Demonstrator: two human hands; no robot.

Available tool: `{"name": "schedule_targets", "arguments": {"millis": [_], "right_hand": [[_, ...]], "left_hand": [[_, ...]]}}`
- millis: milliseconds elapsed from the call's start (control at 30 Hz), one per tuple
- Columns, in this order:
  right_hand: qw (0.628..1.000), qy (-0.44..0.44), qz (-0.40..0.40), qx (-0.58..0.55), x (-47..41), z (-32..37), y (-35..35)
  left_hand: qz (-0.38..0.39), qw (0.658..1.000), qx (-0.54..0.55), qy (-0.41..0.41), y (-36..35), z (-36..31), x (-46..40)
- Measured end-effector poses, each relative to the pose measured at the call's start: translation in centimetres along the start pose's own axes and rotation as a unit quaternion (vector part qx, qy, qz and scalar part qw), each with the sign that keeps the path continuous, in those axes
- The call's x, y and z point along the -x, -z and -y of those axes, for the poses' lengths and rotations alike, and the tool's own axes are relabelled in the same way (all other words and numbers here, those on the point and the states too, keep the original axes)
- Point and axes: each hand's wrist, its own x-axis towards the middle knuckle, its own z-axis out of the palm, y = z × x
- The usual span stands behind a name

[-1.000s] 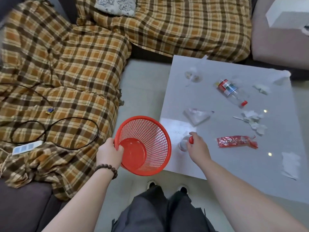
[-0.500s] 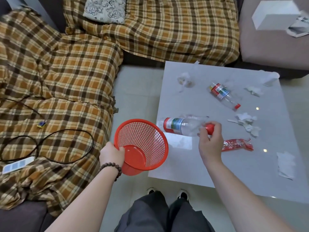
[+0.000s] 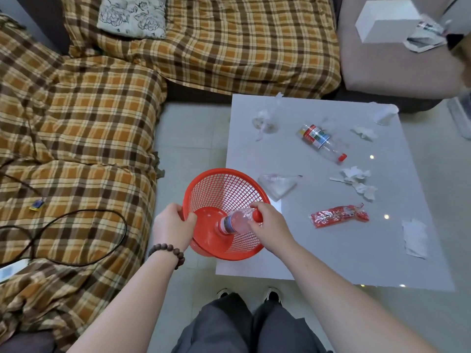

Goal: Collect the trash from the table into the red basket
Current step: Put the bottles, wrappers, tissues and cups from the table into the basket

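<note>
**Bottle goes base-first into the basket**

The right hand (image 3: 269, 226) grips a clear plastic bottle (image 3: 235, 222) by its red cap end, its long axis running down-left, base against the floor of the red mesh plastic basket (image 3: 219, 189). The left hand (image 3: 173, 226) clasps the basket's rim beside the white table (image 3: 382, 250).

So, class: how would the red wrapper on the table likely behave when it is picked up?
The red wrapper looks crinkled and flat, so probably floppy and very light. Its glossy film may feel slippery. Lying flat on the table, it is unlikely to roll.
</note>
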Motion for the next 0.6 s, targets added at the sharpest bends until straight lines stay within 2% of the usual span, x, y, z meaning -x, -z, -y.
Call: {"name": "schedule_targets", "arguments": {"millis": [167, 267, 467, 600], "right_hand": [[0.997, 0.005, -0.072, -0.009, -0.6, -1.1, 2.5], [0.996, -0.021, -0.082, -0.008, -1.6, -3.6, 4.5], [0.994, -0.071, -0.009, 0.088, -5.8, -10.3, 7.1], [0.985, -0.05, 0.061, 0.152, -10.2, -14.0, 8.1]], "left_hand": [[0.001, 1.0, -0.02, -0.008, -0.1, -1.1, -0.9], [-0.016, 0.999, -0.027, 0.006, -0.7, -2.0, -1.3], [-0.063, 0.996, -0.039, 0.049, -2.2, -3.7, -1.5], [-0.118, 0.987, -0.049, 0.098, -4.1, -5.3, -0.8]]}}
